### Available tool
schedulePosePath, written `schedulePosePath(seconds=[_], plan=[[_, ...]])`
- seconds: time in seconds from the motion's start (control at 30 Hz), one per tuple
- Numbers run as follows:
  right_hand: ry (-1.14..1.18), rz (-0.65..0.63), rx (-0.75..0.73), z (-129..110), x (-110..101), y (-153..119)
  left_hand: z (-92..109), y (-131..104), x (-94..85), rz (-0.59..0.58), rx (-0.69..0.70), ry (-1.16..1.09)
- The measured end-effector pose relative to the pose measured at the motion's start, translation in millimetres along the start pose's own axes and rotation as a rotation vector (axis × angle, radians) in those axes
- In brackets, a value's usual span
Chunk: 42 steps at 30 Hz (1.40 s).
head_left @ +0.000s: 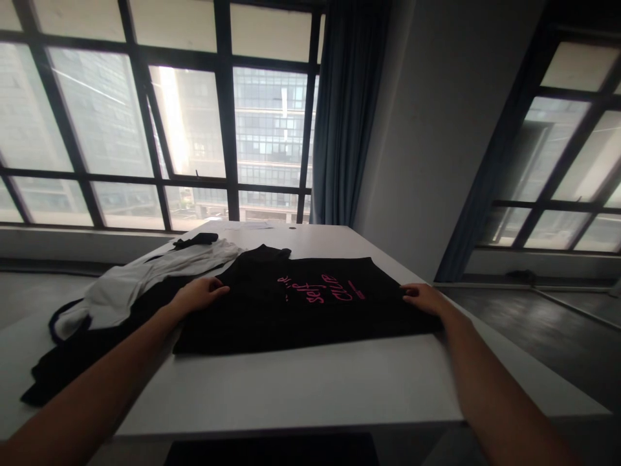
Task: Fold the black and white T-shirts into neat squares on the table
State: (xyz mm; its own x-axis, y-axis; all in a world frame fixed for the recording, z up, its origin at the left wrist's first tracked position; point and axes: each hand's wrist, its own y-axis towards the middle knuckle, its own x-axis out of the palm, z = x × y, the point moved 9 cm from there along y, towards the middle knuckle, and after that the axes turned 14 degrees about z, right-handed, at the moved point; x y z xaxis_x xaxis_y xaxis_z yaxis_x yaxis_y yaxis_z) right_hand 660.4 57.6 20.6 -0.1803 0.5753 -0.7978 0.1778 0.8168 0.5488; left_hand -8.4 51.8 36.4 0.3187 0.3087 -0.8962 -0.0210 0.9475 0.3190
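Observation:
A black shirt (310, 323) with pink lettering lies spread flat, sideways to me, on a white table (310, 395). The words run across its right half. My left hand (200, 295) is closed in a pinch on the shirt's left part. At the opposite end, the fingers of my right hand (424, 299) pinch the cloth by the right edge. Both thumbs and forefingers are pressed together, and the cloth between them is mostly hidden.
On the left of the table lies a loose pile of clothes, with a white garment (145, 285) over a black one (72, 362). Papers (250, 225) rest at the far end. Beyond stand windows, a blue curtain (339, 129) and a grey pillar (417, 142).

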Motion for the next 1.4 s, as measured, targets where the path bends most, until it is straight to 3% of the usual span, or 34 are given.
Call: schedulePosePath(seconds=[0.07,0.17,0.4,0.5,0.6,0.7,0.83,0.93,1.0,1.13,1.27,1.4], plan=[[-0.056,-0.096,-0.022,-15.3,9.6,-3.7,7.1,3.0,10.7,0.048,0.027,0.064],[-0.160,-0.163,-0.017,-22.7,12.8,-7.1,14.1,2.0,21.7,0.031,0.055,0.066],[-0.145,0.019,-0.063,-26.7,-7.1,-1.7,15.2,2.2,-21.0,0.245,0.116,-0.102],[-0.165,-0.007,-0.039,-29.2,-0.4,-4.5,15.0,0.3,-15.2,0.250,0.123,-0.024],[-0.109,-0.007,-0.084,-46.5,3.6,-7.4,29.4,-5.0,-5.0,0.290,0.211,0.020],[-0.061,-0.081,-0.116,-64.2,9.8,-12.3,42.3,-11.1,11.3,0.215,0.277,0.019],[-0.003,-0.189,-0.107,-75.3,15.1,-18.2,40.0,-7.6,21.8,0.070,0.244,0.017],[0.041,-0.218,-0.086,-76.9,14.5,-20.4,37.9,12.0,13.2,0.077,0.165,0.007],[0.046,-0.220,-0.083,-77.7,13.3,-21.6,47.0,28.0,12.3,0.074,0.176,0.063],[0.038,-0.198,-0.107,-79.6,12.7,-23.3,74.7,53.3,35.4,-0.034,0.275,0.187],[0.044,-0.194,-0.105,-76.7,15.1,-22.7,85.4,71.6,56.9,-0.155,0.289,0.200],[0.031,-0.183,-0.091,-77.5,10.3,-20.4,90.8,91.7,49.8,-0.140,0.315,0.193]])
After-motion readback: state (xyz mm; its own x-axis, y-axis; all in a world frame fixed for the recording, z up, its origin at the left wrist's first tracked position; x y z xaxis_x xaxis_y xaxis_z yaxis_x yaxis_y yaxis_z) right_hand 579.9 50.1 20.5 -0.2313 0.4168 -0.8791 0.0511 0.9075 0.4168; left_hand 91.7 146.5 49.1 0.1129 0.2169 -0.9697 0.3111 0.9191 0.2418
